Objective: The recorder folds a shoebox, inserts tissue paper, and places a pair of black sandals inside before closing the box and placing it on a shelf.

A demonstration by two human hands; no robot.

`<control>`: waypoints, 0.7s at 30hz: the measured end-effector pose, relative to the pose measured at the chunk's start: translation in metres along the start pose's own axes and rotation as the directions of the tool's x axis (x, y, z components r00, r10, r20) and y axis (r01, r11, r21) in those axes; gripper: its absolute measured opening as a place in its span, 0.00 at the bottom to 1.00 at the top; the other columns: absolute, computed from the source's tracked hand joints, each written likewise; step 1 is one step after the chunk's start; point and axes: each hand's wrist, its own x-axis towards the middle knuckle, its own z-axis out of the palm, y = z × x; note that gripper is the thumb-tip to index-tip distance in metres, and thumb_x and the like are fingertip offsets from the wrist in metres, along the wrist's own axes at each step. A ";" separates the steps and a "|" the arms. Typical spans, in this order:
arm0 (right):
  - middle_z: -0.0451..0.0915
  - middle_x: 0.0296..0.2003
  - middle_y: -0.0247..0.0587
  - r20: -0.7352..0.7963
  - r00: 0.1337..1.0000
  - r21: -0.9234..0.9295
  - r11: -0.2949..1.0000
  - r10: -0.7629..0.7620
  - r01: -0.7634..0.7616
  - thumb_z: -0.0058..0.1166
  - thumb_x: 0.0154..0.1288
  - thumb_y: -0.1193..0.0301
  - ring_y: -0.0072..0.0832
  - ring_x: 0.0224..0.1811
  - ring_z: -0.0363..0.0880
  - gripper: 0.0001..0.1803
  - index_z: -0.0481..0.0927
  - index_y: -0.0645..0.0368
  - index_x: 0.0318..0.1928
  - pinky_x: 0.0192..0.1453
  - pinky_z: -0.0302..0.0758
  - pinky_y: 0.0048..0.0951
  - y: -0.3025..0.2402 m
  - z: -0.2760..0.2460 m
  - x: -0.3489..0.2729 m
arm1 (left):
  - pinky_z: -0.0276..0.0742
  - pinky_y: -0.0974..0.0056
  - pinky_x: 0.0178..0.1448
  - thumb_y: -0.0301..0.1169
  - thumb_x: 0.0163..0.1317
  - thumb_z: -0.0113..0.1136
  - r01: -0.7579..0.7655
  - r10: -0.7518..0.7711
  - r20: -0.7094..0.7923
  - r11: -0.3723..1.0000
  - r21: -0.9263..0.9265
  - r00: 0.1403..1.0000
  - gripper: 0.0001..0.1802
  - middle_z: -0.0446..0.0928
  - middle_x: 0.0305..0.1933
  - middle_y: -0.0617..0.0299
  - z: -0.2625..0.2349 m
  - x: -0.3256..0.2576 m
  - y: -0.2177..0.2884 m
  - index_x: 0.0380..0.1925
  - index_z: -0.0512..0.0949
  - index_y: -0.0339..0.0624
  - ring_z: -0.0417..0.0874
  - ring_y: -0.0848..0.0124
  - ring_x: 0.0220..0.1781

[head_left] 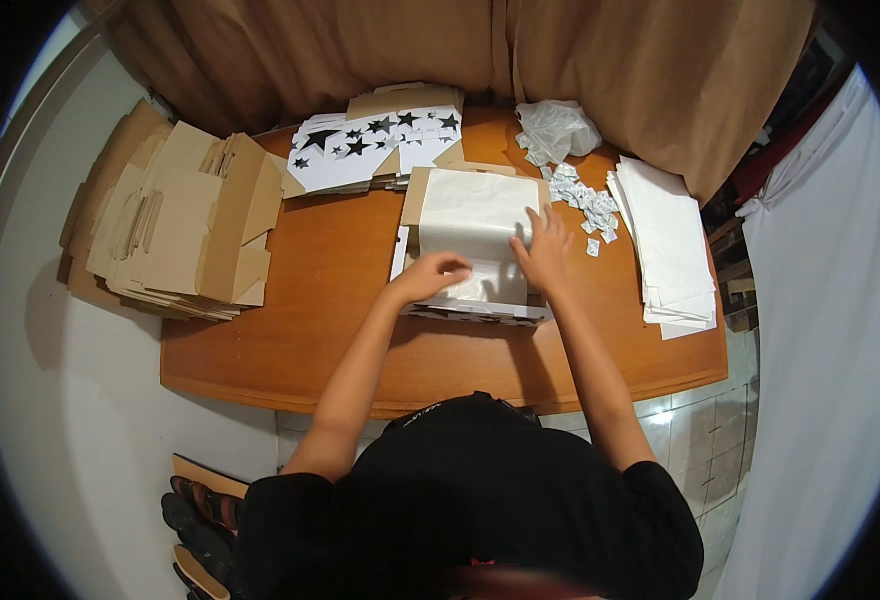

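In the middle of the table an open cardboard box [477,312] stands with its lid raised at the far side. Its outside is white with black stars, its inside brown. White tissue paper [478,208] lies over the raised lid and runs down into the box. My left hand [432,278] reaches over the box's near left part, fingers curved and thumb apart, nothing visible in it. Over the right side of the paper is my right hand [546,248], its fingers spread; whether it touches the paper I cannot tell.
Folded brown cardboard boxes [175,220] are stacked at the left. Flat star-printed boxes [365,150] lie at the back. Small white packets [582,200] spill near a clear plastic bag [558,130]. A stack of white paper sheets [663,240] lies on the right of the wooden table [280,350].
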 end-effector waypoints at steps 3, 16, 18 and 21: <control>0.55 0.62 0.57 -0.166 0.979 0.113 0.988 0.121 -0.103 0.55 0.55 0.57 0.51 0.66 0.51 0.35 0.61 0.60 0.60 0.63 0.51 0.59 0.014 0.001 -0.024 | 0.67 0.64 0.57 0.36 0.62 0.54 -0.116 -0.111 -0.402 0.859 -0.498 0.909 0.18 0.76 0.49 0.54 -0.006 -0.032 -0.005 0.47 0.74 0.34 0.75 0.63 0.53; 0.66 0.53 0.65 -0.045 0.990 0.551 0.830 0.135 -0.088 0.50 0.60 0.66 0.53 0.56 0.66 0.32 0.58 0.71 0.60 0.60 0.62 0.41 0.008 0.020 -0.067 | 0.55 0.64 0.66 0.31 0.67 0.42 -0.058 -0.298 -0.658 0.885 -0.462 0.691 0.25 0.60 0.64 0.48 0.034 -0.086 -0.068 0.62 0.56 0.33 0.61 0.60 0.66; 0.66 0.53 0.65 -0.006 0.994 0.602 0.794 0.112 -0.086 0.50 0.60 0.65 0.53 0.56 0.66 0.32 0.57 0.71 0.60 0.60 0.62 0.40 -0.003 0.024 -0.074 | 0.56 0.64 0.66 0.32 0.67 0.42 -0.024 -0.298 -0.685 0.908 -0.418 0.665 0.25 0.61 0.64 0.47 0.040 -0.103 -0.074 0.62 0.56 0.34 0.61 0.59 0.65; 0.65 0.54 0.65 -0.019 0.994 0.554 0.829 0.104 -0.075 0.49 0.60 0.64 0.53 0.55 0.67 0.33 0.57 0.71 0.61 0.59 0.63 0.41 -0.011 0.035 -0.088 | 0.57 0.62 0.65 0.33 0.66 0.43 0.025 -0.269 -0.730 0.945 -0.327 0.628 0.26 0.62 0.63 0.45 0.048 -0.125 -0.073 0.62 0.56 0.35 0.63 0.57 0.64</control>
